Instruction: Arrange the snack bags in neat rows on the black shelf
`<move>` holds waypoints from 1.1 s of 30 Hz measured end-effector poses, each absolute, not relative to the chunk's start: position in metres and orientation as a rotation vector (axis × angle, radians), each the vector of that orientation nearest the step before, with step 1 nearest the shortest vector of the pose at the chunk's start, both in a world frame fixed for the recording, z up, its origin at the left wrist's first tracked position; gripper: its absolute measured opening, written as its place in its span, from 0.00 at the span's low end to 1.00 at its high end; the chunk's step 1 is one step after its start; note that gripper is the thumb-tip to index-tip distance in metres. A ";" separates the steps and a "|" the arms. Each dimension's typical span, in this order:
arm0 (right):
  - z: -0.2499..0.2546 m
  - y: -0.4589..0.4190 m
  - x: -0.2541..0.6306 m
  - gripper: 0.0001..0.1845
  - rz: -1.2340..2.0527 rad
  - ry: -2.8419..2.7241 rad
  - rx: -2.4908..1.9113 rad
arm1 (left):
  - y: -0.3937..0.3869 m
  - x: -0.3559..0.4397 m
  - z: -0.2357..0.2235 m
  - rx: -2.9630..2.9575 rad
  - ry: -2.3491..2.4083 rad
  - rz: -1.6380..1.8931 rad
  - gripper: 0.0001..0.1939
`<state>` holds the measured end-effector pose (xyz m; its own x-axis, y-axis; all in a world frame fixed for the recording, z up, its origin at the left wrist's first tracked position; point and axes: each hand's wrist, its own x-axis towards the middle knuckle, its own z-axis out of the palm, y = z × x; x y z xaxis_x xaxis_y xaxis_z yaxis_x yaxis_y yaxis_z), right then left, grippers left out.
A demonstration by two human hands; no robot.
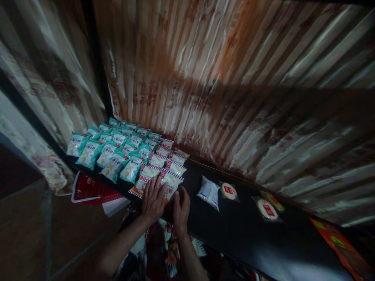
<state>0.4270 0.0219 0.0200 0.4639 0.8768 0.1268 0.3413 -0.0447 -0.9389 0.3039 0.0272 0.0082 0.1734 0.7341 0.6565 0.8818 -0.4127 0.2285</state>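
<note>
A striped snack bag [171,182] was flanked at its near end by the open left hand [154,199] and loosely open right hand [181,208], with teal packets [109,154] to its left.

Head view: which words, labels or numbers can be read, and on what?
"小鱼小虾": teal packets
"鱼爱上", partly covered: striped packet at the left hand
"上虾": adjoining striped packet
Too blurred to read: curtain, pale packet, round packs, orange packet
</note>
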 end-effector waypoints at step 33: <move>-0.003 0.057 0.408 0.45 0.487 -1.278 -1.612 | 0.034 0.308 0.004 -2.220 -1.589 -1.047 0.26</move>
<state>0.4085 0.0572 -0.0028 0.3650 0.8964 0.2513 0.5022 0.0377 -0.8639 0.3078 0.0338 0.0043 0.1632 0.7382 0.6546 0.8927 -0.3930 0.2207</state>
